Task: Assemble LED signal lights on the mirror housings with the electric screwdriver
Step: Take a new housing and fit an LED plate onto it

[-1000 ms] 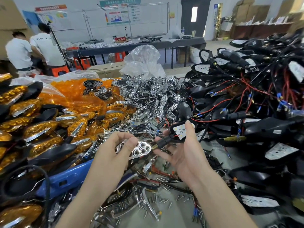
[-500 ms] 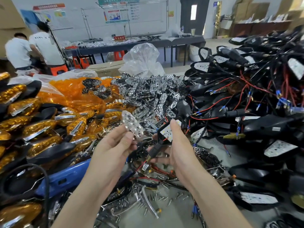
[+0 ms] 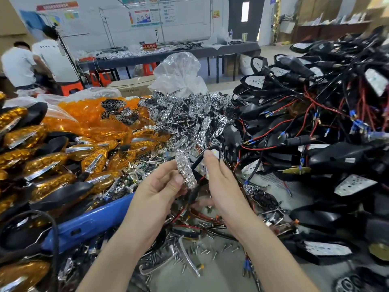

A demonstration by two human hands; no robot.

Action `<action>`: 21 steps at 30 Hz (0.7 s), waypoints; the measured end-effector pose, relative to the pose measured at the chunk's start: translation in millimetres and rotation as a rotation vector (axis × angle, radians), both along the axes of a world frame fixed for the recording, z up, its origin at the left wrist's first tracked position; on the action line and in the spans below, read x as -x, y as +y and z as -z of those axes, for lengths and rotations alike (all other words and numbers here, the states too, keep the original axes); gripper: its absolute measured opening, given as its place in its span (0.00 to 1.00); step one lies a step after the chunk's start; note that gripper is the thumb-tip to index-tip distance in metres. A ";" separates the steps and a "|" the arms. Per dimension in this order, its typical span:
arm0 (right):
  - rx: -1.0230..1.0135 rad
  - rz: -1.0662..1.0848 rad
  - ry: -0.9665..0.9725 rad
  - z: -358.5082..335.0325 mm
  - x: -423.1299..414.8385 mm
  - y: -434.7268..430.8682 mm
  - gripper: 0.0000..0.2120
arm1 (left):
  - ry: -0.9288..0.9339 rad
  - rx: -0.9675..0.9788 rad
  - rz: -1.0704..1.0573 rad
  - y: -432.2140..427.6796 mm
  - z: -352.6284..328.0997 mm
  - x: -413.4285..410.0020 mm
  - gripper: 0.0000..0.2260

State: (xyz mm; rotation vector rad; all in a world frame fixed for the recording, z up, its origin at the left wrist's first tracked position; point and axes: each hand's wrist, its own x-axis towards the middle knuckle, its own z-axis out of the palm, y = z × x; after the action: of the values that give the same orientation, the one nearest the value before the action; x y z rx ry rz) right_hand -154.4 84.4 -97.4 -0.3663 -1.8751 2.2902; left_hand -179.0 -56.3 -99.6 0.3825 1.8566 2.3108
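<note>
My left hand [image 3: 162, 188] pinches a chrome LED reflector strip [image 3: 185, 169], held upright on its edge. My right hand [image 3: 223, 186] grips a black mirror housing [image 3: 207, 160] with a white LED board inside and a black stem with red wiring hanging below it. Reflector and housing touch between the two hands, just above the bench. The blue electric screwdriver [image 3: 88, 224] lies on the bench to the left of my left forearm, with its black cable curling off to the left.
A heap of chrome reflectors [image 3: 189, 121] lies straight ahead, with orange lenses [image 3: 94, 121] to its left. Finished amber signal lights [image 3: 42, 161] fill the left side. Wired black housings [image 3: 315, 127] are piled on the right. Loose screws [image 3: 210, 251] are scattered below my hands. Two people work at far left.
My left hand turned the reflector from flat to upright and brought it against the housing. My right hand lifted the housing and moved it left to meet the reflector.
</note>
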 end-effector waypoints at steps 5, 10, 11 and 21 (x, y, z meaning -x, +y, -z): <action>-0.082 -0.027 0.021 2.5 -1.4 2.3 0.14 | 0.179 0.213 -0.058 2.0 -3.4 -2.9 0.12; -0.092 -0.079 0.018 3.1 0.4 -3.3 0.25 | 0.423 0.520 -0.147 4.5 -9.4 -9.1 0.19; -0.097 -0.074 0.012 2.6 0.5 -3.9 0.21 | 0.442 0.547 -0.157 5.2 -9.3 -10.3 0.18; -0.018 -0.109 -0.080 6.0 4.1 -5.8 0.38 | 0.683 0.772 -0.217 13.4 4.9 -15.5 0.19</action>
State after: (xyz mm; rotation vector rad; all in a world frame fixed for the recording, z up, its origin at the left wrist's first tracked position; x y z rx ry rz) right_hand -158.5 78.6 -103.4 -0.3663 -2.0000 2.3591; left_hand -163.6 -42.9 -104.5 0.9507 3.0284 1.4284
